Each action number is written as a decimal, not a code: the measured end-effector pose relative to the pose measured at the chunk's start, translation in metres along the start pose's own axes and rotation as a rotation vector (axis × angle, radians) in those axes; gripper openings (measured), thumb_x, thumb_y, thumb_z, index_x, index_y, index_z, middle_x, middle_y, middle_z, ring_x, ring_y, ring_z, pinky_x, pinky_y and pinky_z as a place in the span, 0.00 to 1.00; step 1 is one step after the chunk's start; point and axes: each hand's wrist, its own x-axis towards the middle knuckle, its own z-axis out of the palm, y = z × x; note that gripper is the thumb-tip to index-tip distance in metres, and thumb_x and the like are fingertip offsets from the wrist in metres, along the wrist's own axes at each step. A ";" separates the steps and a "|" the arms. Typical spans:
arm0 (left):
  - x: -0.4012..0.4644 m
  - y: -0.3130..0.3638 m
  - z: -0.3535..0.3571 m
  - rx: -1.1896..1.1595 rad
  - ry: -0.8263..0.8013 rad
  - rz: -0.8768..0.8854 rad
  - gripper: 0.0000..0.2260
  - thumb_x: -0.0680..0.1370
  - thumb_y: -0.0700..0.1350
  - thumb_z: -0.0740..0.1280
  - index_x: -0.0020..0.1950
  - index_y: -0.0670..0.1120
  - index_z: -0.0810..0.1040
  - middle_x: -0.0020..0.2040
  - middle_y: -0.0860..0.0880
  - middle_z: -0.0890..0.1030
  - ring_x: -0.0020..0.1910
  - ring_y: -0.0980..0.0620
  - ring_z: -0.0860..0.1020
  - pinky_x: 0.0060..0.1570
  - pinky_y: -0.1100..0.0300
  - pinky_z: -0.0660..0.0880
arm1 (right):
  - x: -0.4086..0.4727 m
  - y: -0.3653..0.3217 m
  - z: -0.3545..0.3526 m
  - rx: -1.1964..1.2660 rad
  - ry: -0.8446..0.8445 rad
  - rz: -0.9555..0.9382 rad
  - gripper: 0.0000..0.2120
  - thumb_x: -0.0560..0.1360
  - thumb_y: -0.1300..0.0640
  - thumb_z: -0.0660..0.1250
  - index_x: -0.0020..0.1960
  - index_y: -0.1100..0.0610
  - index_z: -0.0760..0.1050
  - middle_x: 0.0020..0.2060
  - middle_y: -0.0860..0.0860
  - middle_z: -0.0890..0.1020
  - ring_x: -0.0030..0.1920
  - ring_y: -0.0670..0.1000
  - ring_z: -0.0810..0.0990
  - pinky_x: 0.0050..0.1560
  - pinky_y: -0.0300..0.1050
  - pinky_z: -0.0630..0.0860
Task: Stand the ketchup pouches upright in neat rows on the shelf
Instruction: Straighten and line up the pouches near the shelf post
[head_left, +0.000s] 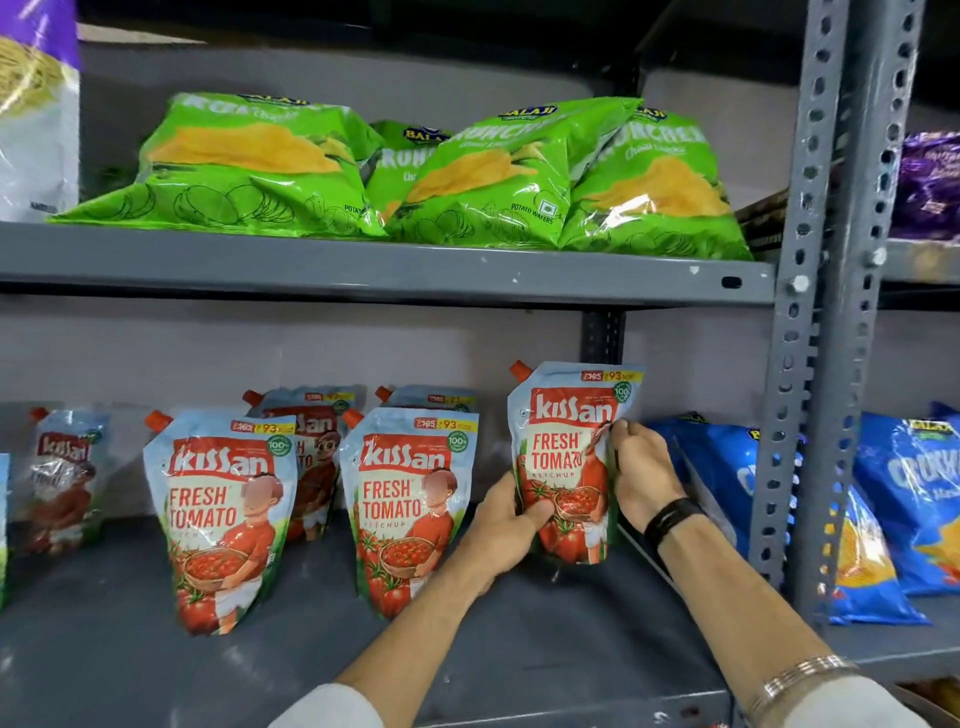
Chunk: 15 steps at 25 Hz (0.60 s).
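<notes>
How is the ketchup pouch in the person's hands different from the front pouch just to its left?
The held pouch is gripped by the left hand and the right hand; the front middle pouch stands free. The held pouch sits further back on the shelf and its artwork is partly covered by fingers; the other's shows fully. Both are upright, same design, orange cap top left.

Far-left ketchup pouch (3, 525) cut by frame edge.
</notes>
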 end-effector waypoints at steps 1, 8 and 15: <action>0.003 -0.002 0.000 0.006 0.001 -0.003 0.21 0.81 0.40 0.67 0.73 0.52 0.71 0.69 0.50 0.80 0.69 0.52 0.76 0.72 0.49 0.72 | 0.001 0.004 -0.003 -0.003 -0.016 -0.006 0.13 0.85 0.62 0.56 0.50 0.59 0.80 0.48 0.57 0.86 0.47 0.55 0.86 0.44 0.50 0.81; -0.009 -0.050 0.018 0.142 -0.024 -0.057 0.23 0.80 0.44 0.66 0.74 0.57 0.70 0.70 0.54 0.79 0.71 0.53 0.74 0.74 0.46 0.70 | -0.008 0.052 -0.026 -0.126 0.053 -0.003 0.15 0.83 0.65 0.58 0.47 0.55 0.81 0.46 0.53 0.87 0.46 0.51 0.87 0.46 0.49 0.83; -0.014 -0.036 0.008 0.106 -0.147 -0.133 0.23 0.82 0.41 0.65 0.76 0.55 0.67 0.71 0.53 0.77 0.71 0.53 0.73 0.76 0.48 0.67 | -0.004 0.052 -0.033 -0.156 0.054 -0.007 0.09 0.84 0.62 0.58 0.58 0.64 0.75 0.51 0.56 0.86 0.49 0.53 0.86 0.43 0.47 0.82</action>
